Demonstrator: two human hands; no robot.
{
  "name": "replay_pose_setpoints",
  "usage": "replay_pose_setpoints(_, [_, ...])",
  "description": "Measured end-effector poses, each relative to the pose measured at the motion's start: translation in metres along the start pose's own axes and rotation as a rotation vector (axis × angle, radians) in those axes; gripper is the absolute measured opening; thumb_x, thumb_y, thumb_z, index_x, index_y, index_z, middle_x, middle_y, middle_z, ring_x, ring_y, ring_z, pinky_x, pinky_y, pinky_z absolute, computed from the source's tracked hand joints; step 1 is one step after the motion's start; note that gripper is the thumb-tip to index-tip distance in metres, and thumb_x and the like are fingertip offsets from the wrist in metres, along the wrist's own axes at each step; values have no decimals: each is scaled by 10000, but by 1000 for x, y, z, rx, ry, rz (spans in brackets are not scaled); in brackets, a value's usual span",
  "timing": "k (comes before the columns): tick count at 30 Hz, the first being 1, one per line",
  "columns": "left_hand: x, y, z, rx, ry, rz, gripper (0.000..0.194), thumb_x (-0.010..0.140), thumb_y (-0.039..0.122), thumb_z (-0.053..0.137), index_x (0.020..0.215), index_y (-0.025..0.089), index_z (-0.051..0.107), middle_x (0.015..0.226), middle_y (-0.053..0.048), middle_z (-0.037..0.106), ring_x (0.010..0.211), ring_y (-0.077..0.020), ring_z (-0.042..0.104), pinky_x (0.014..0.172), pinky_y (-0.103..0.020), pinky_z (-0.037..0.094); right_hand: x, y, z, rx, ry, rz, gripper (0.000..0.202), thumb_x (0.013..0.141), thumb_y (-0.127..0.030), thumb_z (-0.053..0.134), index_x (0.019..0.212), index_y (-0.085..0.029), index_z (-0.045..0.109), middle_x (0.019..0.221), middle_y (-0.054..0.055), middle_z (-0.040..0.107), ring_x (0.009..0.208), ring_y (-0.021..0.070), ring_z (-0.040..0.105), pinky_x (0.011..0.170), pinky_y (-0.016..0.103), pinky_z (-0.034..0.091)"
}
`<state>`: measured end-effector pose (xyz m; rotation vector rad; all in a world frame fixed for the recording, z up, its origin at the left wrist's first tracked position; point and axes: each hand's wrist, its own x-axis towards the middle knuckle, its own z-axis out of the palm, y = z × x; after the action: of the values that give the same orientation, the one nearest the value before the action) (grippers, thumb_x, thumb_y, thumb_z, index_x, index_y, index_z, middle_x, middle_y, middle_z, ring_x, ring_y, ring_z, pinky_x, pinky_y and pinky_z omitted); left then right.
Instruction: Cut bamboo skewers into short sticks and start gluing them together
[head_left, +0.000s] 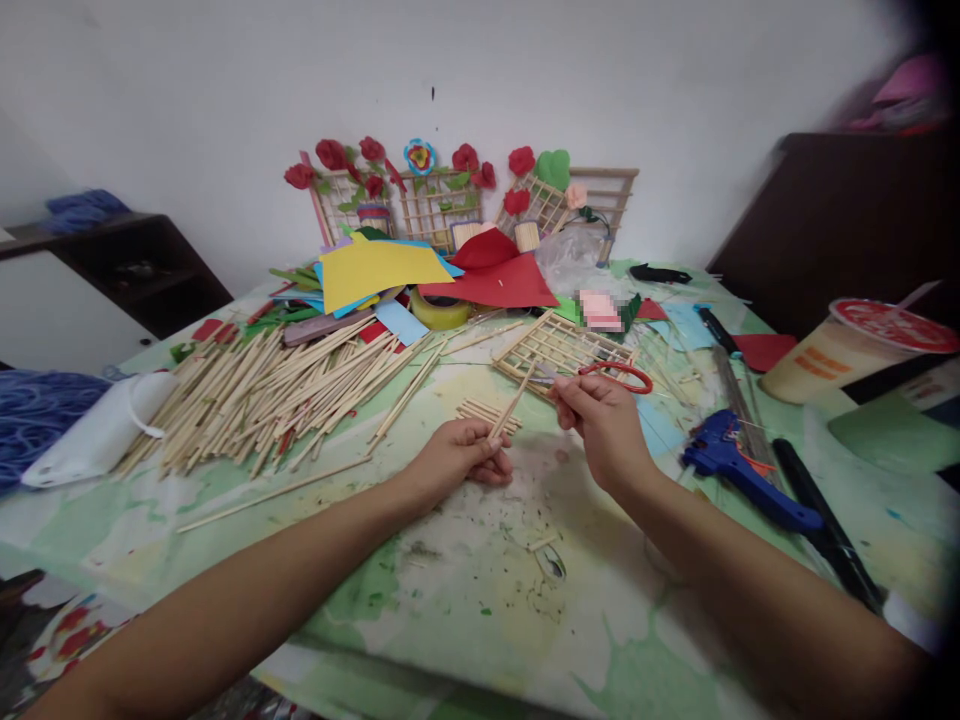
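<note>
Left grip is pinching a wooden stick, which is slanting toward the right grip, whose hold I cannot tell. Red-handled scissors are showing just beyond the latter. Single-stick handling is seemingly occurring; the next move is likely requiring steadiness.

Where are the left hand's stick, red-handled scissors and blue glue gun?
Stick (514, 400): head view, middle of its length.
Red-handled scissors (648, 380): head view, handle loop.
Blue glue gun (715, 452): head view, its body.
</note>
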<state>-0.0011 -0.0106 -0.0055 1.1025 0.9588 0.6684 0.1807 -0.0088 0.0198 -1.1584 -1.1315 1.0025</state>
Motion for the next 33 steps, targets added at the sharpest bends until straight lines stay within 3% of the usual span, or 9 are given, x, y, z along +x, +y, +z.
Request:
replay_pose_setpoints(3, [-1,-1,0,37,-27,17,286,747,361,641,845,103,563,664,-50,656,608,-131,653,600,-219,498,7,5,-4,-157,25,-24,231,705,-384,643,654,-166,586,538,-31,495,496,92,404,490,242,309])
replay_pose_setpoints(7, [-1,-2,0,83,-66,34,292,762,380,626,848,106,570,666,-48,653,619,-131,649,595,-222,495,9,8,-4,-298,-88,-73,263,731,-397,615,823,-153,640,690,16,609,606,128,510,560,258,379])
replay_pose_setpoints(14, [-1,-7,-3,135,-128,61,305,787,400,605,866,106,584,691,-53,659,630,-125,647,595,-222,495,6,2,-7,-478,-37,-190,211,760,-324,574,630,-161,602,533,-26,505,501,99,413,492,247,300])
replay_pose_setpoints(19, [-1,-3,-3,7,-103,19,297,766,380,640,857,105,574,694,-59,666,640,-139,661,584,-216,499,13,-1,-19,-303,135,-235,224,777,-345,573,634,-173,568,528,-41,446,495,89,377,495,244,295])
replay_pose_setpoints(21, [-3,0,-3,-78,-139,-17,283,757,358,657,859,107,575,694,-57,668,654,-151,672,581,-216,505,13,-2,-19,-231,141,-216,268,789,-385,566,619,-179,543,528,-38,444,494,89,377,492,245,297])
replay_pose_setpoints(28, [-8,3,1,-204,-284,-84,213,776,297,645,840,105,582,683,-67,676,642,-162,682,563,-199,496,-2,-4,5,-72,-256,40,267,744,-428,611,767,-162,602,593,-34,512,495,81,406,482,232,317])
replay_pose_setpoints(33, [-9,0,3,-198,-296,-66,232,757,314,666,824,108,583,732,-83,687,702,-169,675,653,-247,499,-9,-4,11,-3,-311,150,215,716,-372,642,683,-162,606,524,-57,482,468,68,368,470,223,286])
